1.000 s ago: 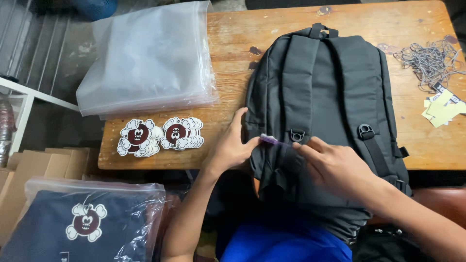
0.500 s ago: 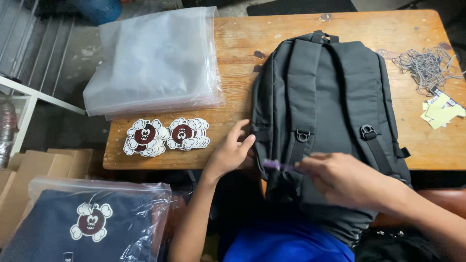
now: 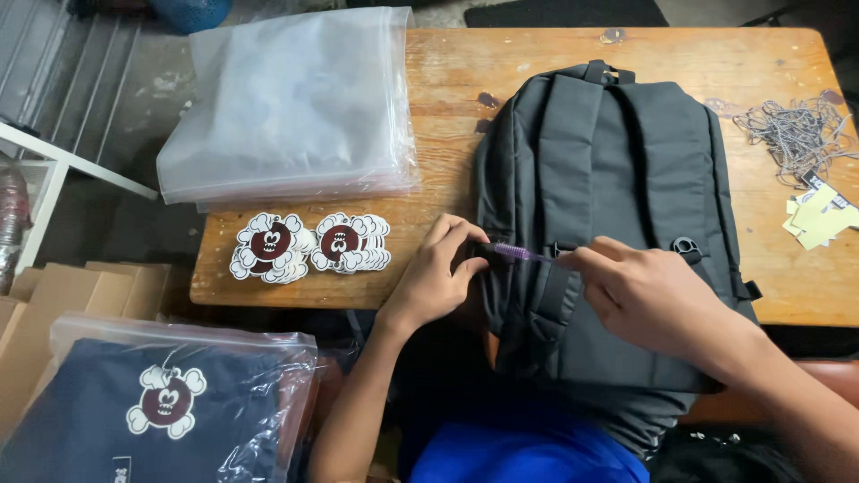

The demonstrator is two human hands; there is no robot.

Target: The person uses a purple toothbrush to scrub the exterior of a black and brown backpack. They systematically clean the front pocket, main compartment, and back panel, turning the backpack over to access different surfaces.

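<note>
A dark grey backpack lies straps-up on a wooden table, its lower end hanging over the near edge. My left hand grips the backpack's left side. My right hand rests on the lower strap area and pinches a thin purple stick-like tool, which points left toward my left hand's fingers.
A stack of clear plastic bags lies at the table's left end. Two piles of skull-shaped tags sit near the front edge. Grey strings and yellowish tags lie at the right. A bagged dark garment rests on cardboard boxes at lower left.
My left hand has slid right onto the backpack's side, next to the purple tool's tip. My right hand stays on the strap with the tool. The view has shifted slightly.
</note>
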